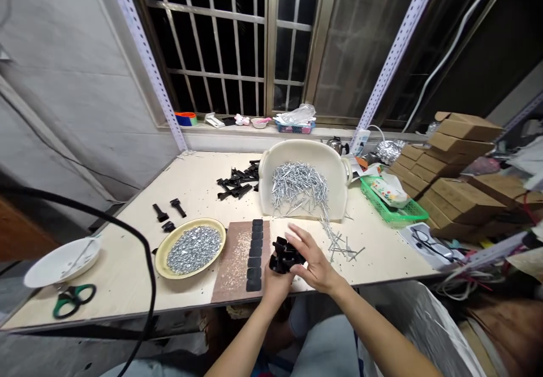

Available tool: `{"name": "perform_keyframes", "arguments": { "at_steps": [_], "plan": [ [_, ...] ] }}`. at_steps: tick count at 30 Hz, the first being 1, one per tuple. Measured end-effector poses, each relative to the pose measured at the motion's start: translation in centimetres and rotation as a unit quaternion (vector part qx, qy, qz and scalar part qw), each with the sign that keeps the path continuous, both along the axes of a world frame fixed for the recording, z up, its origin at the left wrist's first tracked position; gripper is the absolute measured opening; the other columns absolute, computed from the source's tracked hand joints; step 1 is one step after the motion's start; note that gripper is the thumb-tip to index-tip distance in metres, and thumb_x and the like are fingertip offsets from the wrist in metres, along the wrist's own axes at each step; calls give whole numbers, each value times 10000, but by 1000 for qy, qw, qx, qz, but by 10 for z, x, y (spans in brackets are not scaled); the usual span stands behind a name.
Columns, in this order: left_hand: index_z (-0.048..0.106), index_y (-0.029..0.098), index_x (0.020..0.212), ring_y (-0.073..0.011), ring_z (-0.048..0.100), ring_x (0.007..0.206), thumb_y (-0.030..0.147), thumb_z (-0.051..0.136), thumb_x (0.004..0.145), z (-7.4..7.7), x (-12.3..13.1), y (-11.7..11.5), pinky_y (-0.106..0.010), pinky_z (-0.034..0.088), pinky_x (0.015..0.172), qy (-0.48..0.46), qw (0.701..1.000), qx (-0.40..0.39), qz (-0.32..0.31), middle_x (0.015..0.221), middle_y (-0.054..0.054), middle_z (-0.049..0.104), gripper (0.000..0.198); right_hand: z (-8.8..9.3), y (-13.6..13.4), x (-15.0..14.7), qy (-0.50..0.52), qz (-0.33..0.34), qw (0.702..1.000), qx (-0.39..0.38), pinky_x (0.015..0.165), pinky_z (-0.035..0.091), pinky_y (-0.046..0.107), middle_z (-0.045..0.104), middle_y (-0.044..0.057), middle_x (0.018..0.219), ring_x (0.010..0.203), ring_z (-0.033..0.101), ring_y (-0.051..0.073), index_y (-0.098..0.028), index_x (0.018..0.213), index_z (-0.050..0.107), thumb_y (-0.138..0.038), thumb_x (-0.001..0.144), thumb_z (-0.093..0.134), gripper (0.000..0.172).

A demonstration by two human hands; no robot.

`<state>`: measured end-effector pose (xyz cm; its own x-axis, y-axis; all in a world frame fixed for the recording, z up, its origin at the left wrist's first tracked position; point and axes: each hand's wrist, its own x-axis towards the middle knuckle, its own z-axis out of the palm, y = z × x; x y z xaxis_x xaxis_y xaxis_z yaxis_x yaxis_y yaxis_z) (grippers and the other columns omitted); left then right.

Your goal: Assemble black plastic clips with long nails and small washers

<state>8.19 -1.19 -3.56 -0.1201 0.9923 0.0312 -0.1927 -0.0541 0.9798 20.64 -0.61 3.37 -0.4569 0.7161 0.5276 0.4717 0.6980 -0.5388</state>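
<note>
Left hand (278,285) holds clustered black plastic parts (285,257); my right hand (317,265) curls against them, its grip I cannot tell, right of the brown mat (237,232).

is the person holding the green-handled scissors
No, the scissors lie on the table near the white bowl, and the left hand holds black parts with the right hand at them.

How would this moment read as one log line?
left hand: holds black plastic parts; right hand: at same parts; beside: black pieces on brown sheet
</note>
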Motion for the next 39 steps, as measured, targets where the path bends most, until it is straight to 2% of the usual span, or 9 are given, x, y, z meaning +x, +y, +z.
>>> {"name": "perform_keyframes", "arguments": {
  "at_steps": [6, 10, 13, 16, 18, 23, 26, 32, 39],
  "plan": [
    [605, 131, 904, -216, 610, 782, 194, 657, 543, -19, 20, 5, -315, 479, 708, 12, 1000, 2, -21, 859, -76, 674, 370, -14, 4, 6, -40, 39, 996, -73, 1034, 281, 418, 558, 86, 1189, 1196, 409, 199, -204, 1247, 466, -423, 896, 376, 423],
    [626, 136, 810, -192, 605, 688, 213, 698, 506, -16, 17, 8, -290, 470, 638, 58, 997, -39, -21, 755, -49, 673, 321, -25, 11, 24, -24, 18, 996, -86, 1023, 294, 393, 430, 81, 1323, 1235, 356, 192, -220, 1306, 386, -435, 899, 355, 461],
    [632, 143, 750, -194, 608, 660, 232, 714, 503, -12, 14, 9, -286, 463, 612, 83, 994, -74, -7, 690, -42, 666, 275, -29, 27, 59, -68, -200, 969, -131, 978, 339, 338, 476, 94, 1273, 1181, 418, 188, -189, 1239, 459, -376, 890, 388, 402],
    [637, 142, 723, -203, 616, 691, 243, 715, 512, -10, 13, 8, -290, 463, 637, 87, 994, -69, -1, 705, -56, 673, 246, -35, 47, 103, -147, -441, 859, -214, 884, 386, 336, 595, 166, 1061, 1041, 526, 234, -106, 1009, 598, -264, 838, 452, 275],
    [639, 144, 738, -207, 622, 722, 248, 719, 513, -10, 14, 7, -294, 465, 664, 76, 995, -61, -2, 736, -63, 680, 261, -40, 58, 127, -166, -487, 819, -255, 796, 416, 344, 626, 203, 925, 954, 570, 274, -73, 869, 630, -219, 757, 532, 208],
    [622, 165, 836, -216, 629, 788, 230, 714, 536, -8, 13, -1, -327, 469, 740, 52, 998, -35, -14, 813, -67, 690, 320, -45, 71, 144, -155, -476, 814, -296, 639, 437, 305, 636, 127, 667, 747, 617, 268, -113, 634, 602, -184, 589, 638, 91],
    [610, 184, 896, -217, 628, 808, 217, 707, 551, -5, 11, -6, -345, 466, 769, 53, 998, -19, -28, 848, -60, 691, 360, -33, 67, 129, -123, -455, 843, -259, 680, 445, 281, 643, 70, 732, 766, 611, 205, -141, 790, 596, -198, 674, 568, 133],
    [617, 183, 865, -230, 633, 804, 232, 714, 543, 10, 10, -2, -352, 471, 755, 57, 997, -41, 1, 827, -60, 695, 340, 7, 23, 66, 278, -208, 934, -82, 630, 516, 283, 626, 21, 775, 681, 612, 145, -190, 1041, 479, -290, 778, 572, 296],
    [633, 157, 876, -211, 634, 732, 274, 735, 528, 20, 7, 1, -308, 479, 680, 65, 997, -45, -1, 787, -55, 696, 382, 14, -12, 28, 142, -70, 987, 14, 735, 503, 332, 666, 49, 833, 805, 615, 180, -218, 867, 630, -209, 795, 571, 93]
  ]
}}
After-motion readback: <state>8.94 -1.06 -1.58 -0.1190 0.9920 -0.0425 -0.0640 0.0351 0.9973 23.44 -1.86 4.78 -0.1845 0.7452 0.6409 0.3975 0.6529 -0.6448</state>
